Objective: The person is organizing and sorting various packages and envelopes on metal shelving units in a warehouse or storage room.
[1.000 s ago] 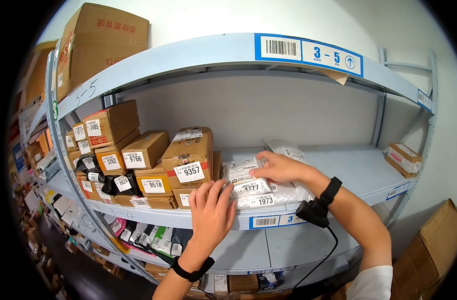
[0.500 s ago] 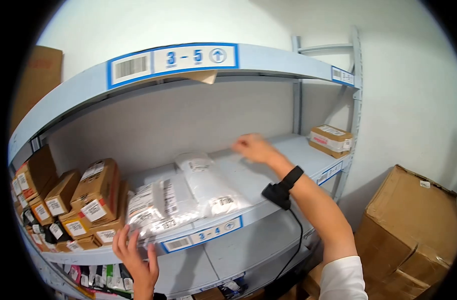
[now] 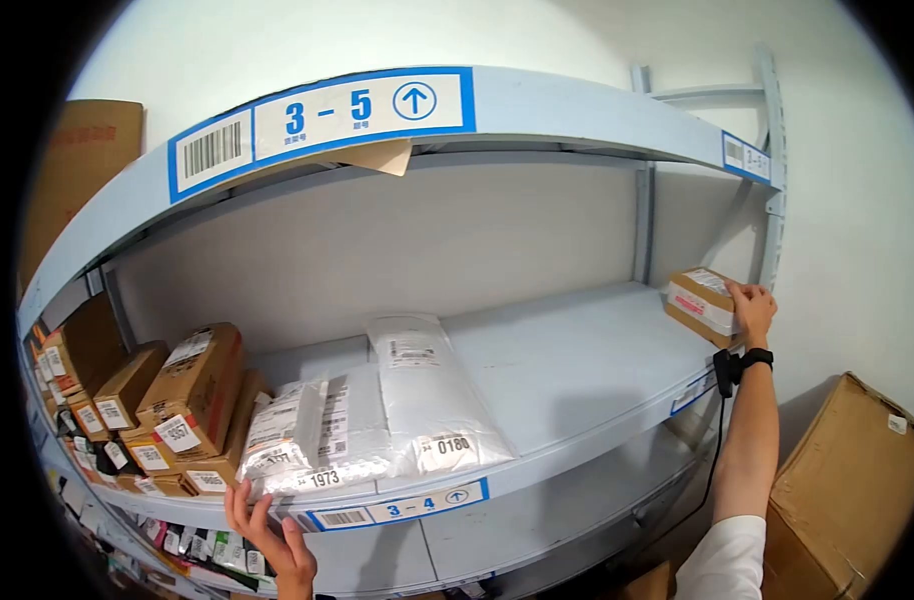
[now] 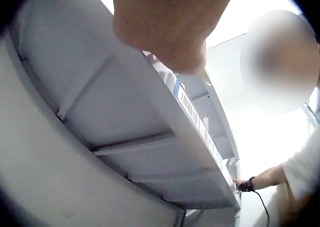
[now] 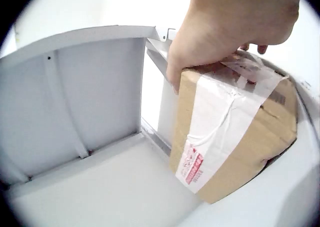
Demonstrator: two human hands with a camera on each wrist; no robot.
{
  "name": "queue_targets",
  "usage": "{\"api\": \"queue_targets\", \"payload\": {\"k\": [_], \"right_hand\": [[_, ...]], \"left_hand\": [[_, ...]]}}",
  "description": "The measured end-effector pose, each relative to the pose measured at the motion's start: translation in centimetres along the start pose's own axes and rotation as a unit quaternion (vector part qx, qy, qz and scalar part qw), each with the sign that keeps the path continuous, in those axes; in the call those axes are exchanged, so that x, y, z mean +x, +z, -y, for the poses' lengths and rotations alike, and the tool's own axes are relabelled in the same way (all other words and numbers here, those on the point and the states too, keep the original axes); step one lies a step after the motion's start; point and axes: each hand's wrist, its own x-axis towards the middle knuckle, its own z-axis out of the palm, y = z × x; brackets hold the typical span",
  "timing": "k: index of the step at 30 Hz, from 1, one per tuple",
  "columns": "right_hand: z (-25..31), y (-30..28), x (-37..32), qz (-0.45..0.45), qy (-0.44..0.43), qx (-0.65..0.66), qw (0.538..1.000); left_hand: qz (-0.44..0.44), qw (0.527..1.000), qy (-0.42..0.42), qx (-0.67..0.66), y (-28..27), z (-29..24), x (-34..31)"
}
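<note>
At the right end of the shelf, my right hand (image 3: 754,310) grips a small cardboard box (image 3: 695,305) with a white band and red print. In the right wrist view the fingers and thumb reach over one end of that taped box (image 5: 227,122). My left hand (image 3: 277,540) rests at the shelf's front edge with its fingers loosely spread, holding nothing. Just behind its fingertips lies a clear-wrapped parcel (image 3: 283,428) on top of a white bag labelled 1973 (image 3: 357,430). Beside them is a longer white bag labelled 0180 (image 3: 432,390).
Stacked cardboard boxes (image 3: 192,385) fill the shelf's left end. Above runs the upper shelf beam (image 3: 567,105) with a 3-5 label. A large carton (image 3: 847,480) stands at the lower right. A cable hangs from the right wrist camera (image 3: 724,372).
My right hand has left the plastic parcels, swung right and taken hold of the small box. The head view has turned right. My left hand stays by the shelf's front edge.
</note>
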Motion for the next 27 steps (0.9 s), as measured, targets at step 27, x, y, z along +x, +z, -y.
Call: {"api": "queue_targets", "payload": {"k": [27], "right_hand": [[26.6, -23.8, -27.7, 0.068, -0.296, 0.298, 0.905]], "left_hand": [[0.332, 0.722, -0.092, -0.600, -2.8, -12.9, 2.6]]}}
